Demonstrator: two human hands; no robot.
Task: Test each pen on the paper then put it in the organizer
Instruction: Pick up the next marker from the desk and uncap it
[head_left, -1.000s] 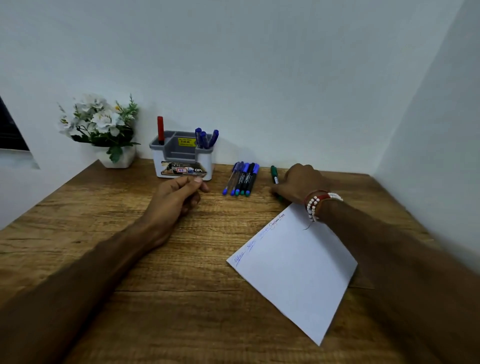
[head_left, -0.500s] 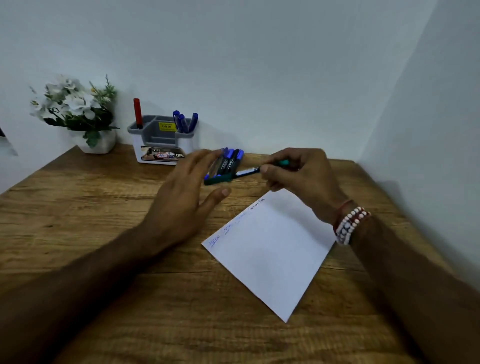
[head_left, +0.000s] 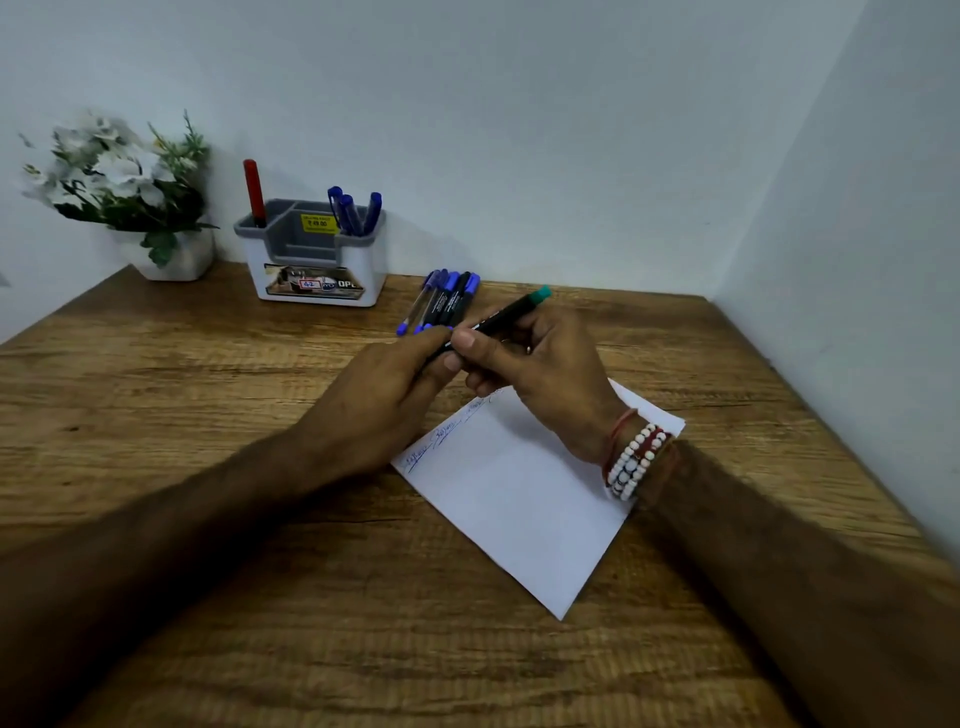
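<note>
A black pen with a green end (head_left: 506, 314) is held up off the wooden table (head_left: 208, 415), in front of and to the right of the white-and-grey plastic organizer (head_left: 317, 260). It is gripped round the barrel by the right hand (head_left: 540, 374), with the green end tilted up and away. Its lower end is pinched by the left hand (head_left: 379, 400), and the tip is hidden there. The white paper sheet (head_left: 524, 493), scribbled in blue along its far edge, is laid flat further out to the organizer's front right, partly under the right wrist. A row of blue-capped pens (head_left: 441, 301) is laid just right of the organizer. A red pen (head_left: 254, 189) and three blue pens (head_left: 353, 210) are stood inside it. A white pot of flowers (head_left: 176, 254) is seen to its left.
</note>
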